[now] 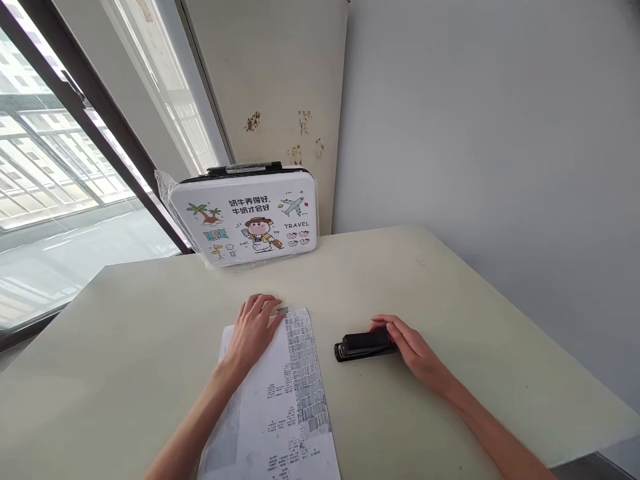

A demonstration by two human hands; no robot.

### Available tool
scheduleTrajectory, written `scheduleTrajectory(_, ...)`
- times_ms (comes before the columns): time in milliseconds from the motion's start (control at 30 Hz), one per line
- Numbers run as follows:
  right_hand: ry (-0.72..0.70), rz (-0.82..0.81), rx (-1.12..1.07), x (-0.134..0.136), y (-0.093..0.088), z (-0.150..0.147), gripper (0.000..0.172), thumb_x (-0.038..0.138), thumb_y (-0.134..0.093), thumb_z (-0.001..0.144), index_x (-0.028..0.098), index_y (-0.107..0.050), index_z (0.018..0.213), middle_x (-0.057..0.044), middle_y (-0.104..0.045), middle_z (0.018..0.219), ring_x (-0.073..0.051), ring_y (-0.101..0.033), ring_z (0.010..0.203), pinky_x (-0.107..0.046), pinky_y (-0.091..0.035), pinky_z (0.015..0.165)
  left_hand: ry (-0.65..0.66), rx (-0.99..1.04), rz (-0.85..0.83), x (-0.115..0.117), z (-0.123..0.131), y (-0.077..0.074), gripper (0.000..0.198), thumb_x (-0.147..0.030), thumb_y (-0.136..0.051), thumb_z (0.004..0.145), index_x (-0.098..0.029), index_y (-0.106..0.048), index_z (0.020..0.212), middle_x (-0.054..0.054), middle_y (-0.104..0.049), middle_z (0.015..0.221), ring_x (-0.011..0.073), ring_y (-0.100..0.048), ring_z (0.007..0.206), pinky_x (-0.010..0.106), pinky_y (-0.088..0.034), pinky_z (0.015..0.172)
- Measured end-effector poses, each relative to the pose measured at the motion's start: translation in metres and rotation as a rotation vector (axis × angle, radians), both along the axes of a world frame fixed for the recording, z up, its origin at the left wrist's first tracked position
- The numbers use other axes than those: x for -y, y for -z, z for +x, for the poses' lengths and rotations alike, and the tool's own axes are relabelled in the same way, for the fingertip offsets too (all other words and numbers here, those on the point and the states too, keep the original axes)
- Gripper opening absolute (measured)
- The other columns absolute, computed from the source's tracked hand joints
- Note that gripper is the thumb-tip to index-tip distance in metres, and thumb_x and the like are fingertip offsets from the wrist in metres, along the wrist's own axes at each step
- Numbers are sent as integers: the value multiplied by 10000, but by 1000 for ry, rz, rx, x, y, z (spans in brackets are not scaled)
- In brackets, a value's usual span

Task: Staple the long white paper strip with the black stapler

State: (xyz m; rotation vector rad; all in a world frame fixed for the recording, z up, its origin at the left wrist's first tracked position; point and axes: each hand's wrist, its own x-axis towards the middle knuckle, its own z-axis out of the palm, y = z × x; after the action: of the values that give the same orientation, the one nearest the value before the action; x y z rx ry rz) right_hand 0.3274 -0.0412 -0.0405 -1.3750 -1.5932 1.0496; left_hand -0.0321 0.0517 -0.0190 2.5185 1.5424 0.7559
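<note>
My left hand (255,327) rests over the top edge of printed sheets of paper (265,427). Its thumb and forefinger close around a small grey strip of staples (283,309) at that edge. To the right, a black stapler (367,341) lies on the table, its front end pointing left toward the paper. My right hand (407,347) is wrapped round the stapler's rear end, where a bit of red shows. A narrow gap shows between the stapler's upper arm and its base.
A white cartoon-printed suitcase (250,220) in clear plastic stands at the back of the pale table (400,280). A window (60,173) is on the left, a grey wall (480,133) on the right. The table's right edge slants toward me.
</note>
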Motion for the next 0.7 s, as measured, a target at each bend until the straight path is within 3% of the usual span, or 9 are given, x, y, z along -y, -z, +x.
scheduleTrajectory(200, -4, 13, 12, -1, 2, 1, 426, 539, -310, 1085, 321, -616, 1287, -51, -728, 1183, -234, -681, 1097, -390, -540, 992, 4, 353, -229, -5, 8, -8, 314, -541, -586, 965, -243, -682, 943, 95, -706, 1085, 349, -537, 1195, 593, -377, 1101)
scheduleTrajectory(333, 32, 8, 31, 0, 5, 1, 439, 554, -303, 1083, 319, -613, 1286, -51, -729, 1202, -240, -678, 1098, -401, -531, 997, -8, 532, -390, 10, 23, -16, 349, -529, -476, 1019, -219, -622, 1081, 87, -702, 1035, 265, -657, 988, 463, -528, 919)
scheduleTrajectory(433, 24, 13, 52, 0, 8, 2, 447, 562, -323, 1077, 306, -625, 1285, -59, -719, 1243, -245, -668, 1138, -404, -520, 1026, 31, 864, -659, 23, 43, -23, 363, -502, -414, 1026, -200, -589, 1126, 76, -669, 1006, 197, -660, 859, 363, -544, 807)
scheduleTrajectory(500, 17, 18, 64, 0, 9, 3, 452, 566, -336, 1073, 298, -630, 1288, -65, -714, 1257, -248, -668, 1147, -402, -523, 1026, 50, 1016, -802, 32, 58, -26, 321, -473, -434, 1004, -192, -584, 1041, 59, -621, 950, 164, -614, 776, 323, -520, 733)
scheduleTrajectory(600, 1, 22, 64, -1, 9, 3, 456, 567, -343, 1073, 289, -628, 1296, -72, -708, 1268, -252, -666, 1159, -405, -522, 1028, 75, 1000, -891, 44, 77, -28, 264, -444, -520, 965, -199, -542, 870, -10, -502, 769, 119, -487, 617, 269, -423, 590)
scheduleTrajectory(700, -17, 23, 55, -1, 8, 4, 441, 553, -350, 1077, 283, -620, 1297, -79, -702, 1280, -253, -659, 1170, -409, -513, 1032, 117, 746, -821, 57, 90, -25, 225, -402, -678, 881, -208, -565, 880, -80, -353, 653, 103, -358, 545, 247, -291, 535)
